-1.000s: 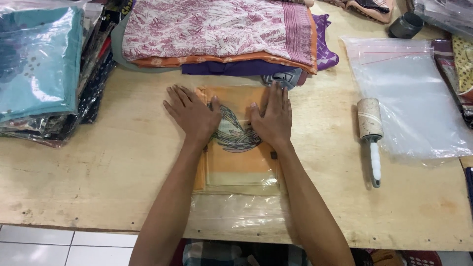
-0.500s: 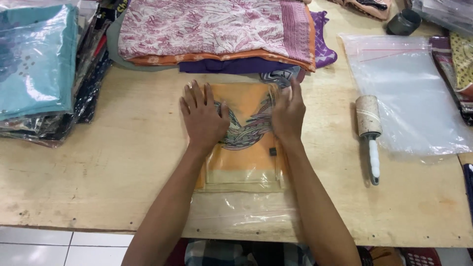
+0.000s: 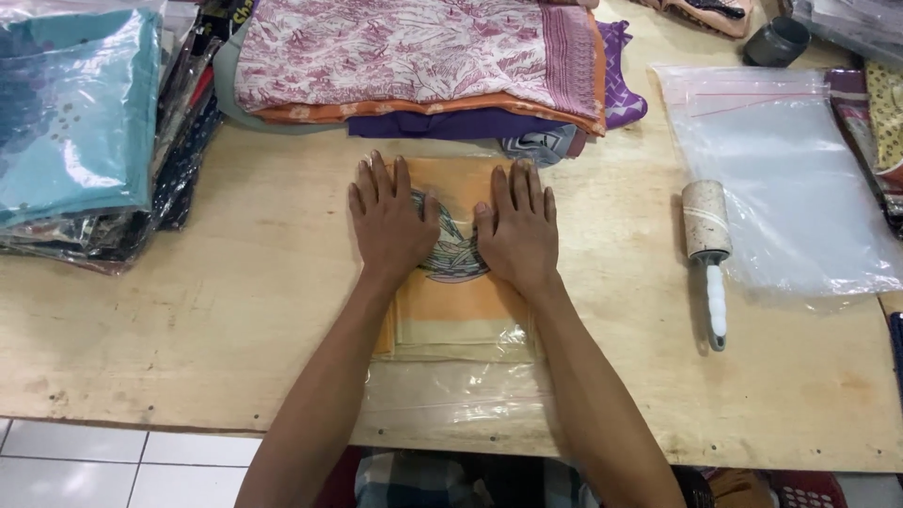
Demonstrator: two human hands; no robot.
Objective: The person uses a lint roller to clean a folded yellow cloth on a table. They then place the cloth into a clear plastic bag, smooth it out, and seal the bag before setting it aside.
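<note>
Hands lie flat, side by side, on a folded orange cloth (image 3: pixel 458 306) that sits inside a clear plastic bag (image 3: pixel 442 400) on the wooden worktop (image 3: pixel 216 310). The left hand (image 3: pixel 390 221) presses on the cloth's left half, fingers spread and pointing away from the person; the right hand (image 3: pixel 517 226) presses on the right half the same way. Neither grip is closed on anything: both palms are open and rest on the bag over the cloth, thumbs nearly meeting over a grey pattern in the middle. The bag's open end reaches toward the near edge of the worktop.

Just beyond the fingertips lies a stack of folded cloths (image 3: pixel 423 66), a pink patterned one on top. At the left stands a pile of bagged cloths (image 3: pixel 80 132). To the right, well apart from the hands, lie a lint roller (image 3: pixel 707 235) and an empty clear bag (image 3: pixel 790 179).
</note>
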